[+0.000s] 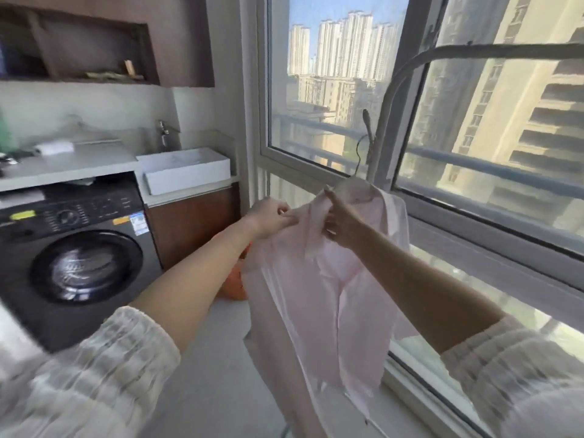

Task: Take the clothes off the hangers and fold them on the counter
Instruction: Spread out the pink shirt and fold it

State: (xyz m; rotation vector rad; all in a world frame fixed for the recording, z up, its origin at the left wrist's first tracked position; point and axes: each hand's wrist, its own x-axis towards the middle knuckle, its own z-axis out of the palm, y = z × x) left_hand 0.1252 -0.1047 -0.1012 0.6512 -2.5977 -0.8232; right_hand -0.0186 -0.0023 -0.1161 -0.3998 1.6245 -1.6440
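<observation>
Hands are working a pale pink shirt (319,279) at the window: the left hand (273,218) is pinching the shoulder edge, the right hand (339,221) is gripping the collar area, forefinger extended, likely to slip it off the wire hanger (358,159) (hook free of the drying rack (395,83)). Counter (72,164) is waiting, well apart.

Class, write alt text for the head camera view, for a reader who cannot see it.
Two hands, left hand and right hand, grip a pale pink shirt hanging on a hanger beside a large window. A washing machine sits under a counter at left.
</observation>
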